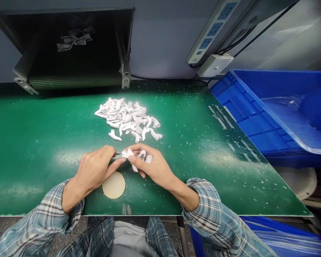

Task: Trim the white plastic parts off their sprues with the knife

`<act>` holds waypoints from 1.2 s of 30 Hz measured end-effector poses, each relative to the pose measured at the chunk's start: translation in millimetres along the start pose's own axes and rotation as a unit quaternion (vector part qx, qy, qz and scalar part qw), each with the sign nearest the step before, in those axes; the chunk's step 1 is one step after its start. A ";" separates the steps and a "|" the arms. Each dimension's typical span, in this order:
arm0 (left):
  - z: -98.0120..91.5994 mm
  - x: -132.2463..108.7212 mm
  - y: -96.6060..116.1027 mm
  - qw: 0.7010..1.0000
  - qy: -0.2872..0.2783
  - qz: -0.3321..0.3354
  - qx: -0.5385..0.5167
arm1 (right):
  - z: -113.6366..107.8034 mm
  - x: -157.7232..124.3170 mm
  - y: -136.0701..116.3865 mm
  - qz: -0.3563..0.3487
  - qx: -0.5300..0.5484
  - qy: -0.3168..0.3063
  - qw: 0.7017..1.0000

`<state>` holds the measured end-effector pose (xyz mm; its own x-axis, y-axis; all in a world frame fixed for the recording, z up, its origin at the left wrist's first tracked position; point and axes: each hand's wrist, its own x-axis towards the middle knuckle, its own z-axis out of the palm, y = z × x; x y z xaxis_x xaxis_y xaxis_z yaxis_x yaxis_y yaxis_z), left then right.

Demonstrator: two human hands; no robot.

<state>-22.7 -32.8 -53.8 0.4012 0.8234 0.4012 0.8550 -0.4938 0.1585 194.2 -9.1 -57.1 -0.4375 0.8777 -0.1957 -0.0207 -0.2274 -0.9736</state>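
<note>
My left hand (97, 166) is closed around a small knife (118, 154); its short dark metal blade shows past the fingers, and most of the handle is hidden in the fist. The blade meets a white plastic part (128, 153) pinched between the thumb and fingers of my right hand (155, 166). More white plastic parts (148, 159) are tucked in the same palm. Just beyond both hands lies a loose pile of similar curved white parts (128, 117). A round cream disc (113, 185) rests on the green tabletop (189, 142) below my left hand.
At the back left, a conveyor belt (75, 80) in a dark opening carries several white parts (75, 38). A blue crate (246, 107) stands along the table's right edge. A power strip (212, 30) is mounted on the wall. Small white flecks dot the tabletop.
</note>
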 end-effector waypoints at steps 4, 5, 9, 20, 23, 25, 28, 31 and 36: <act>-0.1 0.1 1.2 0.997 -0.004 0.022 0.078 | -1.1 0.0 -0.4 0.016 -0.020 -0.009 1.000; -0.1 0.2 1.6 0.996 -0.002 0.024 0.087 | -1.2 -0.1 -0.4 0.016 -0.024 -0.010 1.000; 0.1 0.3 2.5 0.994 0.006 0.030 0.103 | -1.3 -1.0 -0.9 0.015 -0.032 -0.008 0.999; -1.6 0.4 3.4 0.995 0.007 0.028 0.092 | 0.4 -3.3 -0.6 0.001 -0.045 0.009 0.999; -0.3 -0.9 1.4 0.998 0.000 0.033 0.051 | -0.7 -2.6 0.9 0.000 -0.035 0.003 0.999; 0.5 -1.9 -0.6 1.000 -0.006 0.017 -0.017 | -1.6 -1.2 3.6 0.015 -0.004 -0.009 1.000; 1.1 -2.5 -2.2 0.990 -0.020 -0.034 -0.138 | -1.9 2.2 8.5 0.049 0.113 -0.045 0.991; 1.1 -1.3 -0.6 0.979 -0.027 -0.042 -0.199 | -0.5 5.7 11.9 0.077 0.240 -0.053 0.966; 1.9 -1.0 5.1 0.975 -0.035 -0.038 -0.218 | 1.8 7.9 13.8 0.086 0.291 -0.018 0.953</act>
<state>-18.1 -35.6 -55.1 0.3763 0.8722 0.3126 0.6692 -0.4892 0.5593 188.9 -6.1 -71.8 -0.5090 0.7943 -0.3316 -0.4374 -0.5705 -0.6952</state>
